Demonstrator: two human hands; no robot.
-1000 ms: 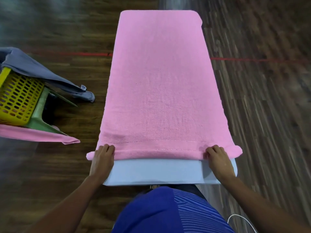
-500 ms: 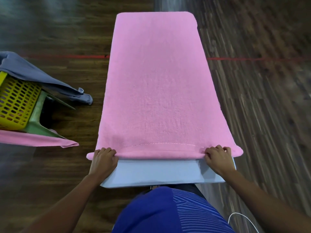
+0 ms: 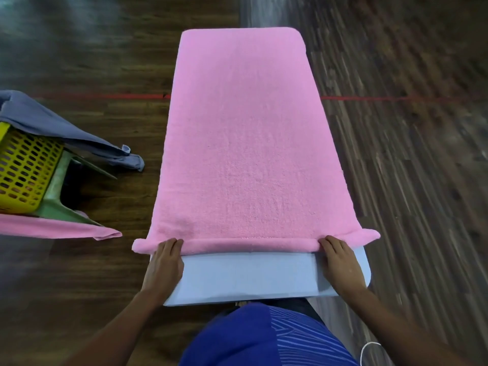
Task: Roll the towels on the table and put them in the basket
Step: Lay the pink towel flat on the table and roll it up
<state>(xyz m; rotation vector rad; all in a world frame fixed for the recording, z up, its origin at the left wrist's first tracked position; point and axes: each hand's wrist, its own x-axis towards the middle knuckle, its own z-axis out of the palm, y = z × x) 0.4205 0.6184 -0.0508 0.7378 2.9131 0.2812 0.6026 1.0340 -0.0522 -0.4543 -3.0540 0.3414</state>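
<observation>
Pink towel [image 3: 243,143] lying along table [image 3: 248,276] | near edge rolling thicker than 0.5 s ago, stitching now riding the roll | left hand [image 3: 165,268], right hand [image 3: 340,262] pressing roll ends with flat fingers, not gripping

The towel [image 3: 245,143] spread over the tabletop [image 3: 248,276] is a plain bright pink, with a paler stitched seam near its rolled edge. The tabletop is pale blue-grey. The basket [image 3: 23,167] is yellow with a grid of slots, under a slate-grey cloth [image 3: 52,125], beside a pale green stool [image 3: 58,196] and a second pink towel [image 3: 52,228]. The floor [image 3: 409,180] is dark brown streaked wood crossed by a red line [image 3: 105,96]. The shirt [image 3: 237,339] is royal blue with lighter blue lines.
</observation>
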